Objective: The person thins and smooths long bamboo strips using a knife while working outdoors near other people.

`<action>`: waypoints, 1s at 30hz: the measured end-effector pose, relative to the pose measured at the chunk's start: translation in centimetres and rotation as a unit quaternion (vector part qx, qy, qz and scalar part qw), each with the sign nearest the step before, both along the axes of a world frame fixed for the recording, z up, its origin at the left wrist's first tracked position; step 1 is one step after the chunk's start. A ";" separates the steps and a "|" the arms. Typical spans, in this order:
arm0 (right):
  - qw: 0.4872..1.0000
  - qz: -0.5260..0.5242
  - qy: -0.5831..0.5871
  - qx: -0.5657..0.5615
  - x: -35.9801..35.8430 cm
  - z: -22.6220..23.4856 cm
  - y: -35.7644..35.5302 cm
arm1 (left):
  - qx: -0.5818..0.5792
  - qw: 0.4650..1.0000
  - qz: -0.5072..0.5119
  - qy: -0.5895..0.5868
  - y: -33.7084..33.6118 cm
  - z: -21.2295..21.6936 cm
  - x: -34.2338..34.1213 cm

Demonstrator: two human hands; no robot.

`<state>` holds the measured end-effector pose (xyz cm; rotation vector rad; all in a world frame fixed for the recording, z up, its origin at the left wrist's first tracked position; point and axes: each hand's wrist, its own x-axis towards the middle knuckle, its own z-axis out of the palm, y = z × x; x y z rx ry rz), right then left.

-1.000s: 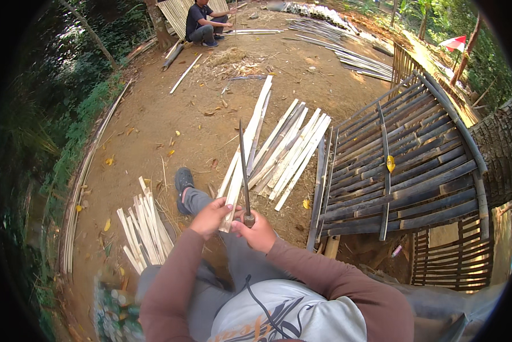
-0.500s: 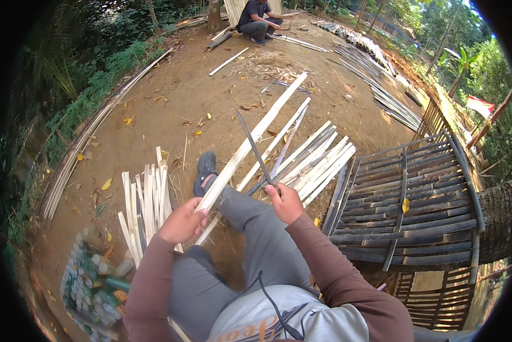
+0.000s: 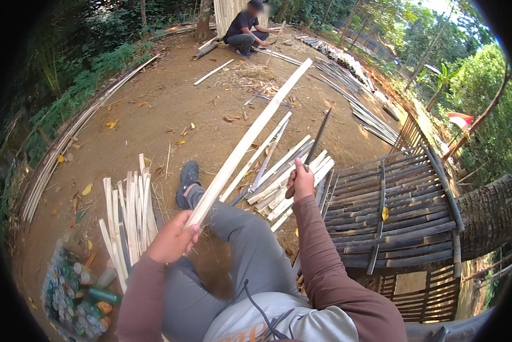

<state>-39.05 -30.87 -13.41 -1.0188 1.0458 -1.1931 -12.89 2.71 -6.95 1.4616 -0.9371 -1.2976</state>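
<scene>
My left hand [image 3: 173,236] is closed around the near end of a long pale split-bamboo strip [image 3: 249,139], which slants away up and to the right over my outstretched leg. In my right hand [image 3: 300,181] is a long, narrow, dark-bladed knife [image 3: 320,135], gripped by its handle. Its blade points up and away, apart from the strip. Below the blade lies a pile of pale and dark bamboo strips [image 3: 284,191]. Another bunch of pale strips [image 3: 131,211] lies beyond my left forearm.
A slatted bamboo bench [image 3: 404,228] stands to the right, beside a tree trunk [image 3: 487,214]. Plastic bottles [image 3: 73,290] sit heaped at lower left. Long poles [image 3: 90,122] line the left edge. A person [image 3: 244,31] crouches at the far side, near more bamboo [image 3: 375,122].
My right hand has swung the knife up and to the right, away from the strip. My left hand still holds the strip. The whole view has shifted slightly.
</scene>
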 end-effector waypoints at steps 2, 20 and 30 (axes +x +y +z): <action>0.998 0.053 -0.024 -0.012 1.6 1.3 2.5 | -0.007 1.000 0.005 0.001 -0.2 0.4 -1.0; 0.947 0.172 -0.271 0.026 7.3 8.7 9.3 | -0.078 0.992 -0.011 -0.098 0.5 -0.4 -2.2; 0.956 0.218 -0.191 -0.049 8.3 6.3 10.6 | 0.086 0.820 -0.057 -0.563 0.3 -4.4 -1.5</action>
